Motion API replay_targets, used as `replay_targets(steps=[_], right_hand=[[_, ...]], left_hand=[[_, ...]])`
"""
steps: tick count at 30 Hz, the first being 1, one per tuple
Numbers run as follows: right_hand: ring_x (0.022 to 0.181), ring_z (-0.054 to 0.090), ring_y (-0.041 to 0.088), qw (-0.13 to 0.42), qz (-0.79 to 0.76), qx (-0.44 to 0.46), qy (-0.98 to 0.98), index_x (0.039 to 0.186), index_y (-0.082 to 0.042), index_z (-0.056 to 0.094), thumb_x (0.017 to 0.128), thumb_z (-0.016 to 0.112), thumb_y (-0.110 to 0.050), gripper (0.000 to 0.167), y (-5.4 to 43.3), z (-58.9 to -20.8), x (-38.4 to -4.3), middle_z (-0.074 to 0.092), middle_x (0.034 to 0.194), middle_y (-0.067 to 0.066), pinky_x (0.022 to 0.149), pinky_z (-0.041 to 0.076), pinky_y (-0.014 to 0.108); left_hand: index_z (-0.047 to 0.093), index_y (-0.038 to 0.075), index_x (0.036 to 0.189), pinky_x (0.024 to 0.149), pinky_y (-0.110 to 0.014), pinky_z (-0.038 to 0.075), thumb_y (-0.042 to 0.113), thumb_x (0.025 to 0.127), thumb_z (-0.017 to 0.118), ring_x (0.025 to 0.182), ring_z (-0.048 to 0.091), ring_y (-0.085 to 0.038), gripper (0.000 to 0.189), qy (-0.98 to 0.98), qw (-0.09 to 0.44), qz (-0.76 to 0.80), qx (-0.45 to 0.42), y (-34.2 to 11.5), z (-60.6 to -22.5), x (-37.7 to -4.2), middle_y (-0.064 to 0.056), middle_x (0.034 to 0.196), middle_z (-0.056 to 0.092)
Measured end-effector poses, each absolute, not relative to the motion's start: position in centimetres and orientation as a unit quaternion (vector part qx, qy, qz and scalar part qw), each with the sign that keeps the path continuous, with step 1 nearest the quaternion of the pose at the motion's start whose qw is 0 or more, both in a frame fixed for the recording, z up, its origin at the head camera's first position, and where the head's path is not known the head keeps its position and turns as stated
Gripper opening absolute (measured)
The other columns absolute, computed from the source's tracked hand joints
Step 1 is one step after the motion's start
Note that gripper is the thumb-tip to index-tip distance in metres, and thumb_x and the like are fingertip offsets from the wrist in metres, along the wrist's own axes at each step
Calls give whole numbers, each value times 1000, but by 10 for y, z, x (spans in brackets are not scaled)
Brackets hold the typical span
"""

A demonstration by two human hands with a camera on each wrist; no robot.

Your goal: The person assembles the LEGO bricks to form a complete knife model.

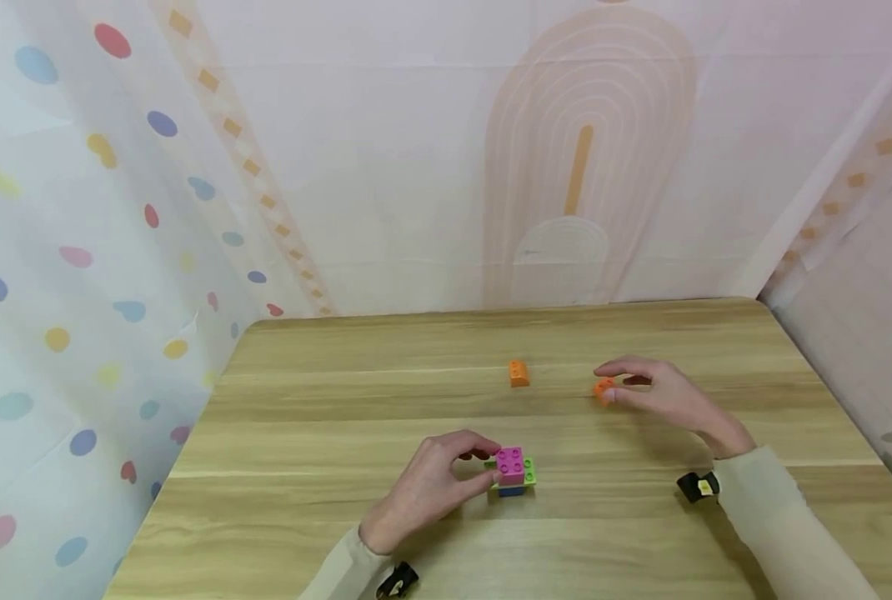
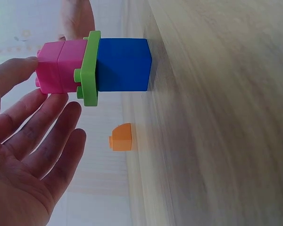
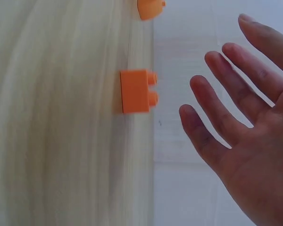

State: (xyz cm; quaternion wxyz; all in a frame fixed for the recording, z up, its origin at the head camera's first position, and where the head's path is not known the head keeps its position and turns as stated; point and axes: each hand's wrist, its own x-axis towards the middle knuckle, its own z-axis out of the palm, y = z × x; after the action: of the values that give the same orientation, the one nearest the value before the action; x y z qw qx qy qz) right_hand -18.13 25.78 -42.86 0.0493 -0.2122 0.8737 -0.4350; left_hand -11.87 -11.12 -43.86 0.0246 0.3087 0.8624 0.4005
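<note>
A toy-brick stack stands upright on the table, with pink bricks (image 2: 61,67) on top, a green plate (image 2: 90,70) below them and a blue block (image 2: 124,65) at the bottom. The thumb and fingers of my left hand (image 1: 433,479) pinch the upper pink part. My right hand (image 1: 659,392) is held over an orange studded brick (image 3: 135,91). In the right wrist view its fingers (image 3: 217,110) are spread and apart from that brick. Farther back lies another orange brick (image 1: 518,373), with a curved side showing in the left wrist view.
All the bricks rest on a wood-grain table (image 1: 326,450). Behind it hangs a pale patterned cloth (image 1: 386,167), and a dotted cloth (image 1: 78,333) hangs along the left side. Each wrist carries a small black camera (image 1: 697,487).
</note>
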Motion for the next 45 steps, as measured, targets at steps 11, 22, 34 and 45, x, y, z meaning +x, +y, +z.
replay_targets(steps=[11, 22, 34, 45], right_hand=[[137, 49, 39, 87, -413, -231, 877, 134, -5, 67, 99, 72, -22, 39, 270, -431, -197, 62, 141, 12, 107, 45, 62], [133, 52, 44, 136, -422, -232, 866, 140, 2, 60, 99, 72, -18, 47, 277, -438, -208, 60, 142, 20, 107, 45, 62], [127, 57, 42, 148, -390, -235, 878, 139, 4, 59, 99, 70, -12, 45, 279, -447, -208, 63, 137, 22, 103, 49, 55], [119, 62, 45, 119, -380, -219, 891, 134, 5, 61, 99, 68, -6, 37, 270, -443, -203, 64, 131, 25, 98, 54, 56]], left_hand=[[75, 13, 115, 89, -37, 60, 17, 92, 80, 101, 68, -11, 23, 860, 23, 404, 310, -112, -440, -118, 5, 114, 75], [75, 12, 115, 89, -37, 60, 15, 92, 80, 101, 68, -12, 23, 859, 24, 407, 310, -111, -440, -118, 4, 114, 75], [74, 11, 117, 90, -36, 59, 15, 92, 79, 101, 68, -13, 25, 858, 28, 414, 304, -112, -440, -115, 3, 115, 75], [74, 10, 117, 90, -32, 59, 15, 93, 79, 101, 68, -12, 25, 855, 21, 416, 309, -112, -440, -117, 2, 115, 75]])
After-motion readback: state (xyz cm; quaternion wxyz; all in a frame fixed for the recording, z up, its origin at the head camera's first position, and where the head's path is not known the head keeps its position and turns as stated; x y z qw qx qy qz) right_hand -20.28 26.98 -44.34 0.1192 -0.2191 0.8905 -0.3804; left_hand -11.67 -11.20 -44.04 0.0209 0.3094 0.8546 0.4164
